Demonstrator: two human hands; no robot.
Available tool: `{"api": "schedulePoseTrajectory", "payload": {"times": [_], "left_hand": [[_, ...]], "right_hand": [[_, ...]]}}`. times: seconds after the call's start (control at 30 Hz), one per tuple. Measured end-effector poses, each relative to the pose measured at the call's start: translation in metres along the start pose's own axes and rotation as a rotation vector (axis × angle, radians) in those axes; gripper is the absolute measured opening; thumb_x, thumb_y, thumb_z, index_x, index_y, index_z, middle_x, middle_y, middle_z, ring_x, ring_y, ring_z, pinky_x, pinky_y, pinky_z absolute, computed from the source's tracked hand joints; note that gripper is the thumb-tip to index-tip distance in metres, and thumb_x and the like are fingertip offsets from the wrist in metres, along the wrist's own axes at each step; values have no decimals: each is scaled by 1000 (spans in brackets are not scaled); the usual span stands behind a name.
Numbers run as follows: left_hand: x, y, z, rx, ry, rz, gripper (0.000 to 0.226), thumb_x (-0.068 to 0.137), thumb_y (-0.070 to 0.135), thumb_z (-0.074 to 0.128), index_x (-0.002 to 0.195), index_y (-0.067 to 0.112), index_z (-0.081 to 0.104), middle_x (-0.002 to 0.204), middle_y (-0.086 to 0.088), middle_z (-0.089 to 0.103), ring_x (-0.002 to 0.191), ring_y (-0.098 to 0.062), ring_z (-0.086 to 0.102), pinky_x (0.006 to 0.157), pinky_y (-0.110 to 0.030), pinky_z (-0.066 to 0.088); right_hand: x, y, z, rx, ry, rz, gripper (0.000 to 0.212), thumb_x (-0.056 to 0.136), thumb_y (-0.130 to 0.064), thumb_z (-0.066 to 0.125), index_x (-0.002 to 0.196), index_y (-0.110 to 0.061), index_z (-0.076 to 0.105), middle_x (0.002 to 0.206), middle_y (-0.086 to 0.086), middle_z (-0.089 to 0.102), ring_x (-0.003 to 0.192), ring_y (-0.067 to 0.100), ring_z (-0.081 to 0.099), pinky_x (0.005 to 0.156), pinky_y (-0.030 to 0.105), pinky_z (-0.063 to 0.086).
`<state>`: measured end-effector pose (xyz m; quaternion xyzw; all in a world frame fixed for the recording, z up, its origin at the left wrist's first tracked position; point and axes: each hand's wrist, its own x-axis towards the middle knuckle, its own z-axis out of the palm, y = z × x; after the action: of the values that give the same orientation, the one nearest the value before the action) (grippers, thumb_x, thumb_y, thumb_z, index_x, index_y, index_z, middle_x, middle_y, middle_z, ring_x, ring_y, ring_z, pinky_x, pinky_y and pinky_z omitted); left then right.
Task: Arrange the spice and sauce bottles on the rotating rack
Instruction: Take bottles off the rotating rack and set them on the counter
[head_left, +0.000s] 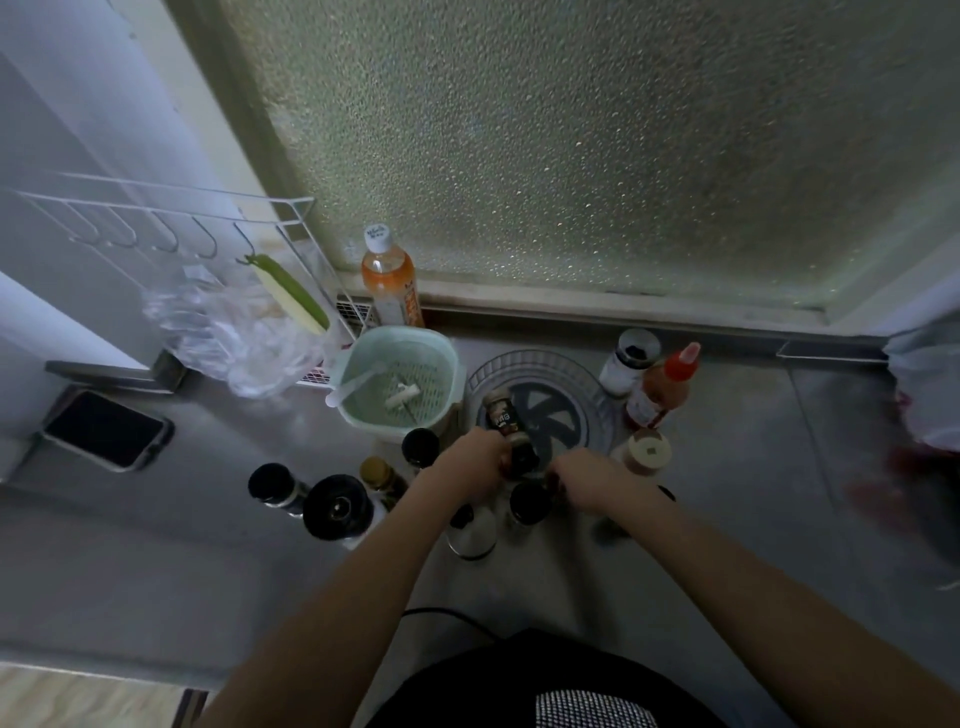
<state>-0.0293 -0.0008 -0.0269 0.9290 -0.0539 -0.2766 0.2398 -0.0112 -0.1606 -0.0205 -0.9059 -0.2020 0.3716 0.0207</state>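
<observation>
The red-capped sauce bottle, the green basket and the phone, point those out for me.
red-capped sauce bottle (658, 395): head view, on its body.
green basket (451, 349): head view, on its far rim.
phone (104, 429): head view, on its dark screen.

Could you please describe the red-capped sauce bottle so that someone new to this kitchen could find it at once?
Start at the frosted window and drop to the steel counter below it. Just right of the clear round rack stands the sauce bottle. Alone among its dark-lidded and white neighbours, it has a pointed red cap.

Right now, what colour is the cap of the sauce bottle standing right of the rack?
Red cap, above a white label, seen in the head view.
</observation>
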Motion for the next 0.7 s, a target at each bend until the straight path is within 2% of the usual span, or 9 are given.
{"api": "schedulePoseTrajectory", "payload": {"times": [0.1, 0.17, 0.27, 0.33, 0.4, 0.5, 0.57, 0.63, 0.7], "left_hand": [[-3, -2, 4, -13, 9, -9, 22, 84, -1, 47, 100, -1, 62, 103, -22, 66, 96, -37, 61, 81, -41, 47], [-5, -4, 5, -13, 65, -31, 22, 86, 0, 45, 100, 3, 62, 104, -21, 65, 96, -37, 61, 80, -41, 48], [-8, -6, 3, -19, 171, -67, 22, 84, 0, 44, 98, 4, 60, 104, -21, 64, 96, -39, 60, 80, -43, 49], [-9, -5, -1, -41, 236, -87, 21, 84, 1, 42, 96, 4, 59, 102, -20, 64, 95, -38, 60, 78, -42, 48], [-10, -5, -2, -85, 267, -87, 22, 84, 1, 42, 97, 4, 60, 102, -19, 65, 95, -36, 60, 79, -42, 48], [-11, -6, 0, -136, 264, -76, 23, 82, 0, 44, 97, 5, 60, 102, -18, 66, 95, -35, 61, 80, -42, 51], [-14, -8, 3, -141, 246, -67, 21, 82, 0, 47, 98, 7, 60, 104, -16, 66, 98, -34, 61, 82, -43, 51], [-20, -10, 7, -114, 204, -54, 26, 82, 0, 49, 103, 9, 61, 110, -14, 65, 101, -32, 61, 85, -42, 51], [-24, -13, 10, -82, 172, -61, 31, 83, 1, 48, 107, 13, 63, 113, -13, 65, 103, -31, 61, 87, -42, 52]], "right_hand": [[4, -2, -15, 195, 110, 12, 22, 94, -26, 53, 99, -6, 59, 100, 14, 62, 91, 28, 57, 69, 29, 39], [12, -4, -21, 321, 233, 56, 34, 91, -41, 54, 100, -9, 49, 97, 13, 57, 85, 24, 53, 63, 29, 36], [25, -8, -10, 441, 178, 122, 69, 82, -53, 60, 126, -4, 39, 121, 17, 56, 106, 31, 56, 75, 32, 42], [29, -12, 5, 511, 148, 153, 81, 73, -61, 64, 127, -4, 41, 124, 16, 57, 110, 31, 57, 82, 33, 48], [29, -17, 13, 571, 187, 157, 80, 66, -67, 65, 119, -8, 52, 116, 10, 63, 106, 28, 60, 83, 34, 51], [29, -19, 8, 608, 313, 189, 60, 75, -48, 68, 113, -4, 50, 107, 13, 60, 97, 29, 59, 66, 29, 43], [26, -19, -11, 631, 479, 165, 53, 80, -38, 67, 113, -3, 44, 97, 10, 54, 87, 26, 54, 56, 25, 35], [25, -19, -32, 684, 603, 64, 48, 81, -33, 67, 113, -6, 43, 95, 6, 54, 88, 24, 55, 62, 26, 37], [29, -20, -48, 688, 644, -24, 43, 80, -29, 69, 110, -9, 46, 100, 10, 59, 92, 27, 58, 71, 27, 38]]}}
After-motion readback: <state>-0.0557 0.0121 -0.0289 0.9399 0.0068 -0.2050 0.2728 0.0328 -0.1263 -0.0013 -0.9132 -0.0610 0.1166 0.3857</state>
